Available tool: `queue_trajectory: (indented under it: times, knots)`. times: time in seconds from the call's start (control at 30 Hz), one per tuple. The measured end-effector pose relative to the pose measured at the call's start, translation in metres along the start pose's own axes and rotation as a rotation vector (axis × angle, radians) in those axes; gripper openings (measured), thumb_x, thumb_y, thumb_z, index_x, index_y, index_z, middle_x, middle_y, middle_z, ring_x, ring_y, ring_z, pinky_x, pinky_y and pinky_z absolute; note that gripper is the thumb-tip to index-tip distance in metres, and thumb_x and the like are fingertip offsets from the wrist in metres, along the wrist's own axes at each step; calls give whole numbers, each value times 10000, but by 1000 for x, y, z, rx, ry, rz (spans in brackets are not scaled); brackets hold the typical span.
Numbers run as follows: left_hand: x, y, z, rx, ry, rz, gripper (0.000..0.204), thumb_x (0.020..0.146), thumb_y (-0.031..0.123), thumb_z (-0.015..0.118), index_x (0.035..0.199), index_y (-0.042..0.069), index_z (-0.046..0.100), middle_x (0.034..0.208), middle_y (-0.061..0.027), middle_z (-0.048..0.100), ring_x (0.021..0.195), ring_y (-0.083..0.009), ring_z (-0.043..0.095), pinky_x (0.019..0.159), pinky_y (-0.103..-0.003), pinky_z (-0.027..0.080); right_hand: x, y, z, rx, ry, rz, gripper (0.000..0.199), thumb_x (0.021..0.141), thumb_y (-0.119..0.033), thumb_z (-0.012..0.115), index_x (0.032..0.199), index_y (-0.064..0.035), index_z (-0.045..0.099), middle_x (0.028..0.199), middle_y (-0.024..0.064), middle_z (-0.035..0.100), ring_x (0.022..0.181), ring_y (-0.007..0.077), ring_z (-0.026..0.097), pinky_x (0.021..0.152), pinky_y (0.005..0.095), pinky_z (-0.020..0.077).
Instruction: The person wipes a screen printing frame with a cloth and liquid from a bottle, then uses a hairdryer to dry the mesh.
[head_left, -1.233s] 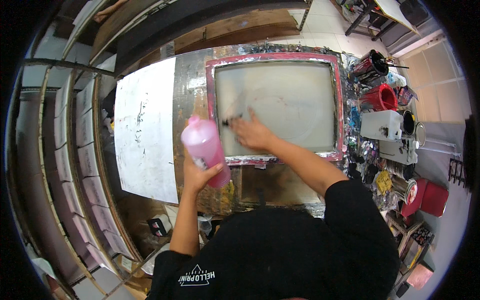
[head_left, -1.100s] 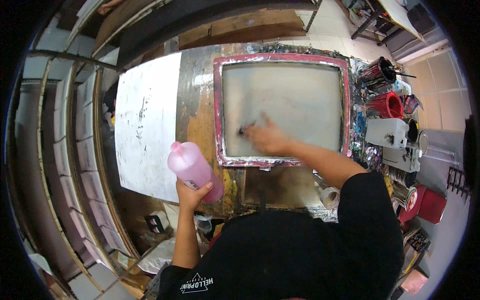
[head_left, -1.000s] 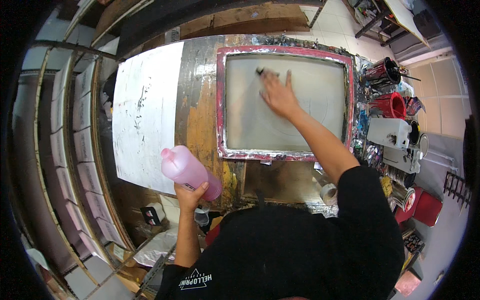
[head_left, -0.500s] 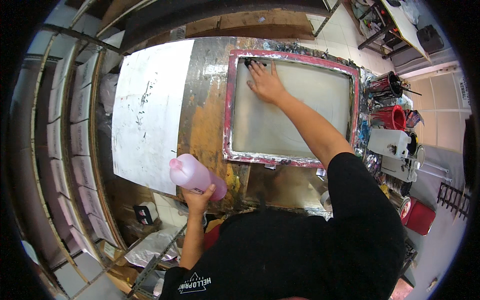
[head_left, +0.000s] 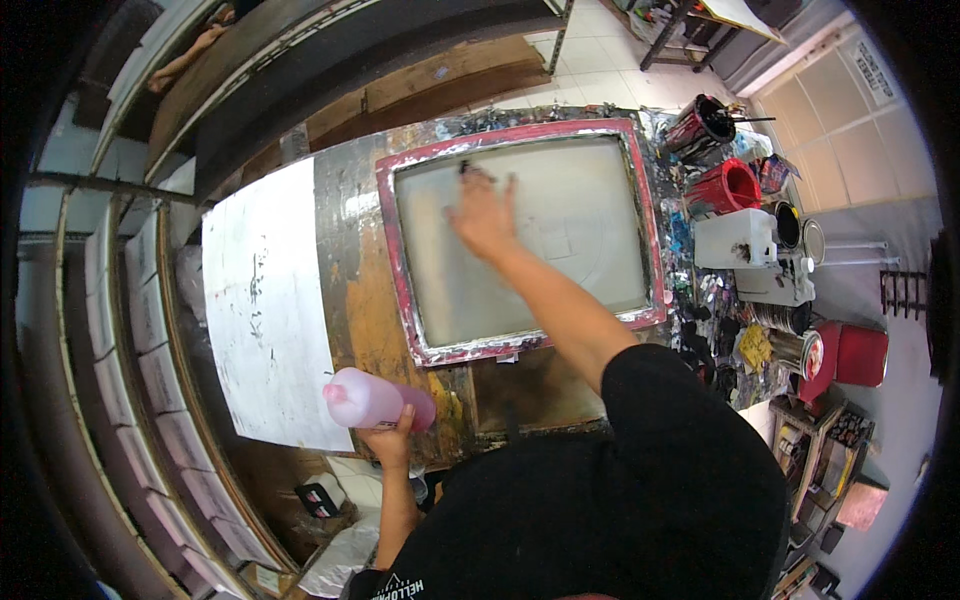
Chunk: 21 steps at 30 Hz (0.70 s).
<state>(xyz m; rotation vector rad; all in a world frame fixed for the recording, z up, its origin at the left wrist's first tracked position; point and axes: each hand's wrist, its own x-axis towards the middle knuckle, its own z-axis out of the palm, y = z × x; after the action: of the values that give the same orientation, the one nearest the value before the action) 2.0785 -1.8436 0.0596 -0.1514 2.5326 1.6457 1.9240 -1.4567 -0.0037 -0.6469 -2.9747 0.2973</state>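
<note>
My left hand [head_left: 388,440] grips a translucent plastic bottle [head_left: 372,398] by its lower part, above the table's near edge. Pink liquid shows in the bottle, and its pink cap [head_left: 335,393] points left. A screen printing frame [head_left: 521,352] with worn red and whitish sides lies flat on the table. Inside it is stretched a pale grey-beige mesh [head_left: 590,220]. My right hand [head_left: 484,215] lies on the upper left of this mesh, thumb held apart. A small black wad [head_left: 465,168], perhaps a rag, is under its fingertips, mostly hidden and blurred.
A large white sheet [head_left: 262,310] with dark marks covers the table's left part. Ink-stained buckets, a red tub [head_left: 738,186] and a white jerrycan [head_left: 735,238] crowd the right edge. Shelving [head_left: 130,350] stands at the left. Another person's arm [head_left: 190,55] shows at top left.
My right hand has slid with the black wad rightward from the frame's upper left corner. The whole view has shifted; the bottle stays in my left hand.
</note>
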Motion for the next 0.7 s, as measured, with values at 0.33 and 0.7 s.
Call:
queue_trajectory:
  times: [0.33,0.7]
  knots:
    - [7,78,25,-27,-321,27,715,701,137,904,1275,-8,504,1142,-105,610,1031,-241,614,958,-387,492,-7,42,17,46,192,141,670,1023,-452,385,1499,20,399,1562,189,410,1444,326,379,1162,702,130]
    - [16,113,39,-29,-413,39,691,669,239,919,1201,-22,562,1094,-94,646,998,-214,641,915,-365,513,12,18,-21,-147,10,492,676,1022,-420,396,1530,22,338,1626,138,320,1493,262,314,1146,751,94]
